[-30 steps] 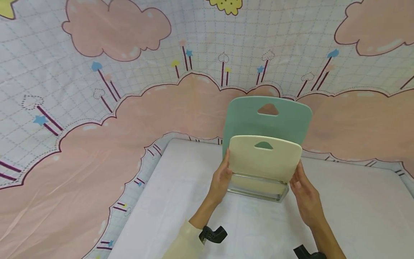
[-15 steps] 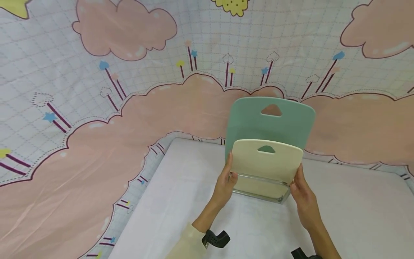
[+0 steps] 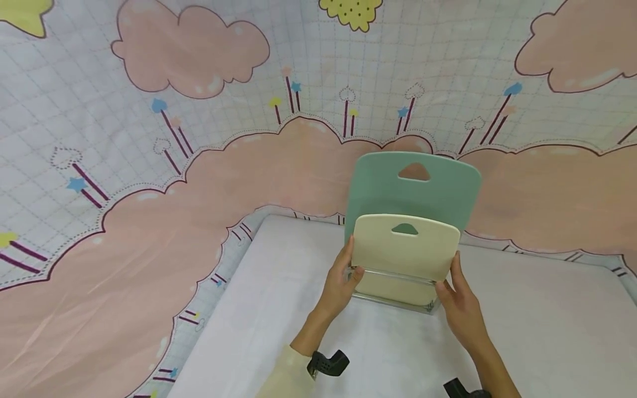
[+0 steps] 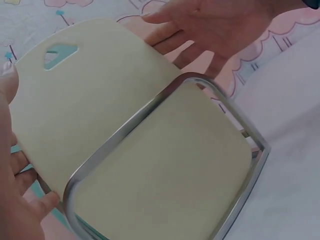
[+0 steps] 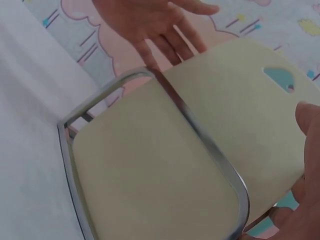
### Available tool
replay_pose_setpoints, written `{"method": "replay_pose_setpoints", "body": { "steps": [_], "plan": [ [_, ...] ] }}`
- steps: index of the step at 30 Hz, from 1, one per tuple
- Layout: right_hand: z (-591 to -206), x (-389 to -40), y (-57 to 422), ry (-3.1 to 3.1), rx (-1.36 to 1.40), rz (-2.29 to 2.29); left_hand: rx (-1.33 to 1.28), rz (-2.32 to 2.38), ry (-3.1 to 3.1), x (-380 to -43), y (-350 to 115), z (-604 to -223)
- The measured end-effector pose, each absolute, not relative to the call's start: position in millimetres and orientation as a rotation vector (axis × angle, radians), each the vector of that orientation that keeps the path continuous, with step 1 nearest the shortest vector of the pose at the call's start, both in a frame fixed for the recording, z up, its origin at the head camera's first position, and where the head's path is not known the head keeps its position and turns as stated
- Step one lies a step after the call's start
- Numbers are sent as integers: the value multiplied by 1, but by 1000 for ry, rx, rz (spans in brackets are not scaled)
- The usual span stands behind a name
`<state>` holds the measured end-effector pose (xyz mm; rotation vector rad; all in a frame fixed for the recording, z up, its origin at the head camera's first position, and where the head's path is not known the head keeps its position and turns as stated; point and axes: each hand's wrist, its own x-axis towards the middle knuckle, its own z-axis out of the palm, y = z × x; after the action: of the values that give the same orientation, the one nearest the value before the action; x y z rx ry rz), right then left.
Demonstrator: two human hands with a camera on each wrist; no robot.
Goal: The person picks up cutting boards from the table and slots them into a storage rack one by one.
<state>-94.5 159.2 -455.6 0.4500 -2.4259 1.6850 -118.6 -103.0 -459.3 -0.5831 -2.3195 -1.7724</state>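
Note:
A cream cutting board (image 3: 405, 249) stands upright in a metal wire rack (image 3: 393, 301), with a larger green cutting board (image 3: 388, 185) behind it. Each board has a handle hole near its top. My left hand (image 3: 338, 284) is at the left side, its fingers along the board edge and its thumb near the front rail. On the opposite side, my right hand (image 3: 463, 309) touches the edge with extended fingers, its thumb by the rail's right end. Both wrist views show the far hand (image 4: 220, 25) with palm facing the rack and fingers loosely straight. The green board's lower part is hidden.
The rack is on a white-covered table (image 3: 273, 265). Behind and to the left hangs a cloth (image 3: 239, 182) printed with pink clouds and stars. Black camera mounts (image 3: 328, 363) sit on both wrists.
My right hand has shifted slightly left, and its thumb now overlaps the rack's right end. The left hand stays at the left side. The head view has shifted slightly.

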Motion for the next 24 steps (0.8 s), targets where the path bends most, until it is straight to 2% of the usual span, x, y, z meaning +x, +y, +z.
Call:
{"method": "replay_pose_setpoints", "body": {
  "steps": [8, 15, 24],
  "plan": [
    [-455, -98, 164, -2518, 381, 1481, -637, -1767, -2339, -123, -110, -455],
    [-448, -98, 171, -2518, 434, 1498, -625, -1687, -2388, -125, -108, -450],
    [-452, -95, 173, -2558, 372, 1582, -576, -1730, -2390, -122, -107, -455]
  ]
}}
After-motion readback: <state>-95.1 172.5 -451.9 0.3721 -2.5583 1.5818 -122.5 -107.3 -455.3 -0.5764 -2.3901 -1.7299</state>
